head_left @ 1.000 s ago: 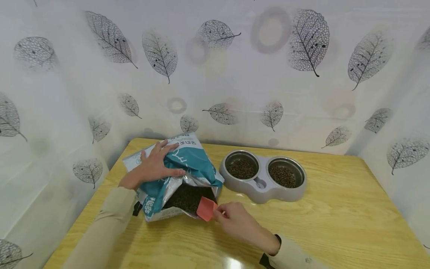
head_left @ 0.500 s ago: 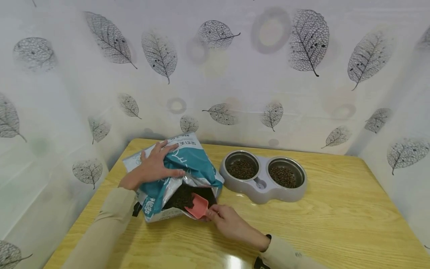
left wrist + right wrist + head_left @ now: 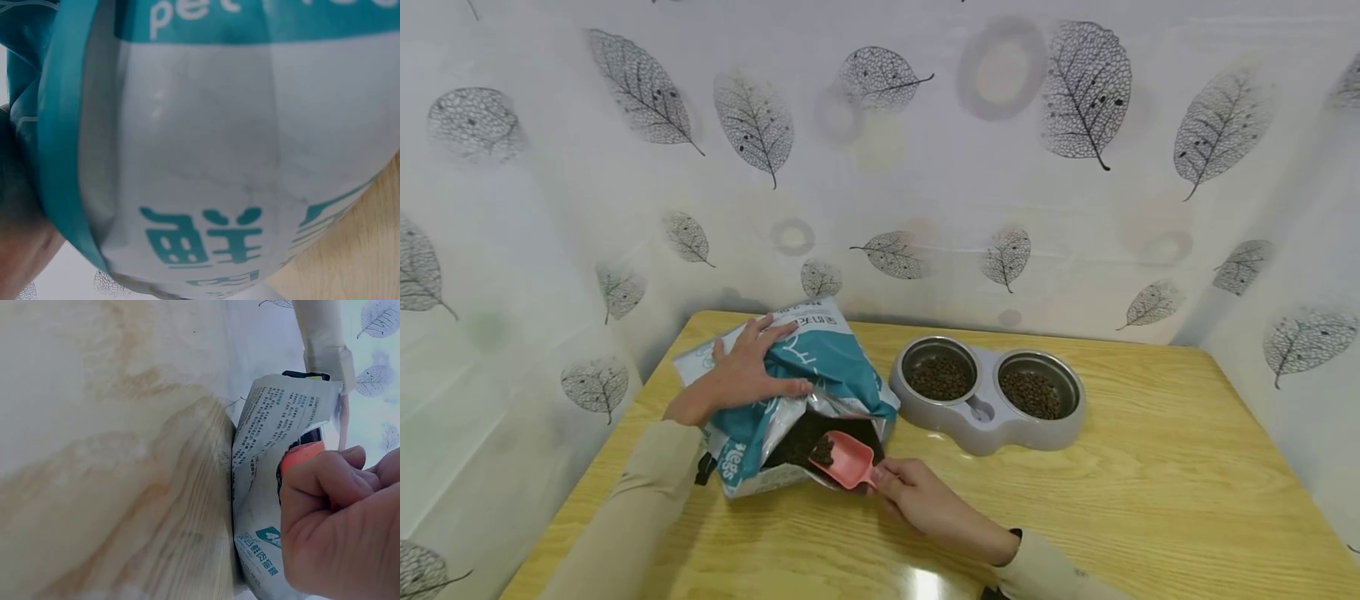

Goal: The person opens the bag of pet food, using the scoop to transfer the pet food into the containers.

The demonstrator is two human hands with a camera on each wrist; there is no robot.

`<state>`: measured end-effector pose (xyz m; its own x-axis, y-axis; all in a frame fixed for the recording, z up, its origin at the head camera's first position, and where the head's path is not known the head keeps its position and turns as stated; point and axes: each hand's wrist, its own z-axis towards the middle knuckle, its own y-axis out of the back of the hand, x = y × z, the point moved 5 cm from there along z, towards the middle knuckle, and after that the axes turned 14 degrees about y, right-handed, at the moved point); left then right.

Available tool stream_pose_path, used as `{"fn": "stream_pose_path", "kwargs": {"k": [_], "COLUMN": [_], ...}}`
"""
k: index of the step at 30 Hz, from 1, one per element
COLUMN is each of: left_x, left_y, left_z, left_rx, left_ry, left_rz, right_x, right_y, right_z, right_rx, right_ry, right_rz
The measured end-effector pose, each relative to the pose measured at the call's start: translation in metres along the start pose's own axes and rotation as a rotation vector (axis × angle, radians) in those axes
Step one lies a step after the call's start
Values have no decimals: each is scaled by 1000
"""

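Note:
A teal and white pet food bag [image 3: 842,367] lies on its side on the table, its mouth facing the person and dark kibble [image 3: 792,446] inside. My left hand [image 3: 741,375] rests on top of the bag with spread fingers. In the left wrist view the bag's printed side [image 3: 200,144] fills most of the picture. My right hand [image 3: 925,500] grips the handle of a pink scoop [image 3: 850,461] at the bag's mouth. A small heap of kibble lies toward the scoop's front. In the right wrist view the curled fingers of the right hand [image 3: 344,512] hide most of the scoop [image 3: 301,455].
A grey double pet bowl [image 3: 951,417] stands right of the bag, with brown kibble in both metal dishes. The wooden table [image 3: 1150,467] stretches to the right. A leaf-patterned curtain [image 3: 940,183] borders the table at the back and sides.
The scoop moved left into the kibble, then drew back slightly right and tilted level, now carrying some kibble. The left hand and the bag have stayed in place.

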<state>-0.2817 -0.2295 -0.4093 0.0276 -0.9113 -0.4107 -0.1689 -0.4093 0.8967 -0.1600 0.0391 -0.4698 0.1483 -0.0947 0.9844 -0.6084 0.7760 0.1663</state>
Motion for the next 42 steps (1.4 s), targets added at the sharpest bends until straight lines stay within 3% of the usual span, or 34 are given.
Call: {"fn": "stream_pose_path", "kwargs": {"k": [7, 15, 22, 25, 34, 42], "left_x": [1, 0, 1, 1, 1, 1], "left_y": [1, 0, 0, 1, 0, 0], "left_z": [-1, 0, -1, -1, 0, 0], "left_rx": [-6, -4, 6, 3, 2, 1], "left_ry": [1, 0, -3, -4, 1, -4], "left_rz": [12, 8, -6, -4, 7, 5], "right_x": [1, 4, 20, 26, 26, 22], "right_y": [5, 10, 20, 25, 58, 103], "right_z": [-8, -11, -13, -14, -22, -37], "right_rx": [-17, -13, 22, 25, -76, -244], "right_ry": [-52, -54, 169, 226, 182, 22], "right_rz": [162, 216, 338, 371, 196, -20]}}
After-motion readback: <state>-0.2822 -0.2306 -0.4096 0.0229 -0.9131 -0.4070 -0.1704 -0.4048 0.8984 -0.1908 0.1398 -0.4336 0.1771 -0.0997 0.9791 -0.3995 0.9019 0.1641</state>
